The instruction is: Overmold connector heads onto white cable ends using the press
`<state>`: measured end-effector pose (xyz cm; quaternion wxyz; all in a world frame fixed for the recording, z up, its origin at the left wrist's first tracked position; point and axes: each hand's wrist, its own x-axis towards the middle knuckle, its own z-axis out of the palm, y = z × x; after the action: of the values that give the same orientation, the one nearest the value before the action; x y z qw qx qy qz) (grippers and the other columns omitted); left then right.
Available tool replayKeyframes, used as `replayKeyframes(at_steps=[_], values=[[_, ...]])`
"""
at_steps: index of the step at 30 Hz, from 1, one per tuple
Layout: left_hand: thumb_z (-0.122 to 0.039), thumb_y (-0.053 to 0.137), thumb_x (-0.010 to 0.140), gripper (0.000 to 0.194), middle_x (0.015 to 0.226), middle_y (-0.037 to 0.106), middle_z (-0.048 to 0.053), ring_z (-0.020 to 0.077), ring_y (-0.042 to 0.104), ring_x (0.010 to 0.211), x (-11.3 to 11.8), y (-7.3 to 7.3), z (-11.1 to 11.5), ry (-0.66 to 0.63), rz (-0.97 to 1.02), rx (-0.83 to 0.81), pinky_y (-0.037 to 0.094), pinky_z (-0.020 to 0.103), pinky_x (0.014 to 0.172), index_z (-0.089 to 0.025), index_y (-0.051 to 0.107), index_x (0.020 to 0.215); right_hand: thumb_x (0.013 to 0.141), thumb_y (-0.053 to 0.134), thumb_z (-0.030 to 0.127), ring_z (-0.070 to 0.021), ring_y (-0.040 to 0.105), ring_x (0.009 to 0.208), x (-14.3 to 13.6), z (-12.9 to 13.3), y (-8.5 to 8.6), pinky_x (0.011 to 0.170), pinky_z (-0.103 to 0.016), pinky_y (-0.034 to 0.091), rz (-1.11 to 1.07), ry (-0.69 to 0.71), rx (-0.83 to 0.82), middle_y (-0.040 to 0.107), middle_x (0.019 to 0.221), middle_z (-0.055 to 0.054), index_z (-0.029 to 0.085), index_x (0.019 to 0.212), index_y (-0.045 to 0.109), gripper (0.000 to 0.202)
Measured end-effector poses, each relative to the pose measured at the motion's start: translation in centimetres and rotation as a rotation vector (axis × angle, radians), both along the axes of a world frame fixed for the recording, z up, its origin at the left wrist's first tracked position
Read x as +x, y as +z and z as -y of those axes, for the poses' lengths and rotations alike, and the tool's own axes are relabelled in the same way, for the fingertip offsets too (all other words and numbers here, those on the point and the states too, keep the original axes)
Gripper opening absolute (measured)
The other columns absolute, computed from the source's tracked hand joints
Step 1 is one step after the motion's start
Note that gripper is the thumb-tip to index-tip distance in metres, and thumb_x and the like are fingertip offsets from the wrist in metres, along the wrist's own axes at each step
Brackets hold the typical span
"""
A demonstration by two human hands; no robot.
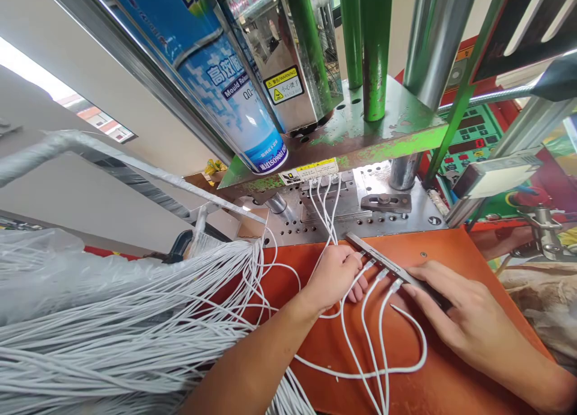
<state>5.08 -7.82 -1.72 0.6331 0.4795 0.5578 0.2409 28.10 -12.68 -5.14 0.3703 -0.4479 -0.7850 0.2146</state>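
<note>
A narrow metal mould bar [383, 260] lies at a slant over the orange table, with several white cable plugs [381, 274] set along its near edge. My right hand [460, 313] grips the bar's right end between thumb and fingers. At the left end, my left hand [336, 277] is closed around a white cable [345, 310] beside the bar; its fingertips partly hide the plug there. Farther back, several white cables [325, 208] run from a metal mould block [340, 193] on the press bed toward my left hand.
A large bundle of white cables [135, 307] hangs at the left over a wrapped rail [157, 169]. The green press plate [351, 145] sits above the steel bed [424, 214]. A blue spray can [238, 96] stands at the press. A control panel [473, 133] is on the right.
</note>
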Motion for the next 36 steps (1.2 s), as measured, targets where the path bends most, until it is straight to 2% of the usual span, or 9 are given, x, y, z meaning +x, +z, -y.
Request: replayKeyframes(at_steps=[3, 5, 7, 10, 13, 21, 29, 33, 36], values=[[-0.039, 0.046, 0.101, 0.027, 0.057, 0.062, 0.0, 0.0107, 0.052, 0.035, 0.2, -0.2, 0.1, 0.016, -0.067, 0.053, 0.039, 0.018, 0.035, -0.02, 0.048, 0.082, 0.102, 0.059, 0.031, -0.0218, 0.067, 0.086, 0.1, -0.2, 0.3, 0.074, -0.033, 0.055, -0.024, 0.055, -0.052, 0.069, 0.1, -0.007, 0.024, 0.111, 0.063, 0.012], [-0.037, 0.041, 0.103, 0.027, 0.06, 0.063, 0.0, 0.0126, 0.055, 0.039, 0.1, 0.2, 0.2, -0.054, -0.166, 0.111, 0.041, 0.022, 0.04, -0.02, 0.049, 0.084, 0.102, 0.059, 0.032, -0.0215, 0.067, 0.087, 0.1, -0.3, 0.3, 0.077, -0.034, 0.054, -0.032, 0.039, -0.054, 0.069, 0.1, -0.006, 0.025, 0.111, 0.063, 0.012], [-0.035, 0.041, 0.104, 0.028, 0.068, 0.067, 0.003, 0.0164, 0.063, 0.053, -0.1, 1.0, 0.5, -0.118, -0.403, 0.319, 0.048, 0.027, 0.052, -0.02, 0.053, 0.083, 0.103, 0.057, 0.031, -0.0213, 0.067, 0.088, -0.1, -0.3, 0.2, 0.08, -0.035, 0.054, -0.019, -0.012, -0.022, 0.068, 0.1, -0.005, 0.026, 0.113, 0.063, 0.012], [-0.032, 0.053, 0.101, 0.021, 0.09, 0.069, 0.008, 0.023, 0.067, 0.086, -0.3, 2.2, 1.5, -0.137, -0.827, 0.786, 0.05, 0.034, 0.076, -0.02, 0.061, 0.086, 0.104, 0.055, 0.031, -0.0211, 0.067, 0.088, -0.3, -0.2, -0.1, 0.084, -0.037, 0.052, 0.029, -0.072, 0.023, 0.067, 0.1, -0.004, 0.026, 0.114, 0.062, 0.013], [-0.03, 0.057, 0.1, 0.018, 0.091, 0.065, 0.007, 0.0239, 0.063, 0.09, -0.1, 2.4, 2.4, -0.207, -1.02, 0.967, 0.047, 0.036, 0.078, -0.02, 0.063, 0.086, 0.104, 0.054, 0.03, -0.0202, 0.065, 0.084, -0.3, 0.0, -0.5, 0.083, -0.036, 0.051, 0.074, -0.087, 0.053, 0.065, 0.096, -0.003, 0.025, 0.114, 0.062, 0.013], [-0.033, 0.058, 0.1, 0.023, 0.087, 0.066, 0.006, 0.0235, 0.063, 0.083, 0.6, 1.7, 2.8, -0.302, -1.082, 0.986, 0.044, 0.037, 0.07, -0.02, 0.066, 0.084, 0.105, 0.051, 0.03, -0.0195, 0.061, 0.079, -0.5, 0.2, -0.6, 0.073, -0.034, 0.048, 0.153, -0.086, 0.074, 0.063, 0.092, -0.005, 0.022, 0.11, 0.062, 0.014], [-0.021, 0.055, 0.098, 0.021, 0.083, 0.068, 0.007, 0.0234, 0.065, 0.079, 1.0, 0.7, 2.5, -0.312, -1.04, 0.9, 0.042, 0.037, 0.068, -0.019, 0.064, 0.079, 0.105, 0.053, 0.028, -0.0198, 0.062, 0.082, -0.2, 0.1, -0.1, 0.074, -0.034, 0.048, 0.151, 0.019, 0.081, 0.064, 0.096, -0.006, 0.021, 0.117, 0.061, 0.016], [-0.022, 0.053, 0.098, 0.022, 0.084, 0.069, 0.008, 0.0238, 0.066, 0.078, 1.1, 0.9, 2.2, -0.345, -1.012, 0.86, 0.043, 0.036, 0.067, -0.019, 0.065, 0.08, 0.104, 0.054, 0.028, -0.0202, 0.063, 0.083, -0.2, -0.1, -0.1, 0.074, -0.035, 0.049, 0.147, 0.028, 0.066, 0.066, 0.099, -0.006, 0.022, 0.119, 0.062, 0.018], [-0.03, 0.054, 0.101, 0.026, 0.084, 0.069, 0.008, 0.0242, 0.066, 0.078, 0.7, 1.6, 2.0, -0.351, -0.955, 0.885, 0.044, 0.036, 0.067, -0.018, 0.066, 0.08, 0.103, 0.056, 0.034, -0.0231, 0.062, 0.088, -0.3, 0.1, -0.4, 0.077, -0.038, 0.05, 0.196, -0.019, 0.07, 0.067, 0.101, -0.007, 0.024, 0.116, 0.064, 0.019]])
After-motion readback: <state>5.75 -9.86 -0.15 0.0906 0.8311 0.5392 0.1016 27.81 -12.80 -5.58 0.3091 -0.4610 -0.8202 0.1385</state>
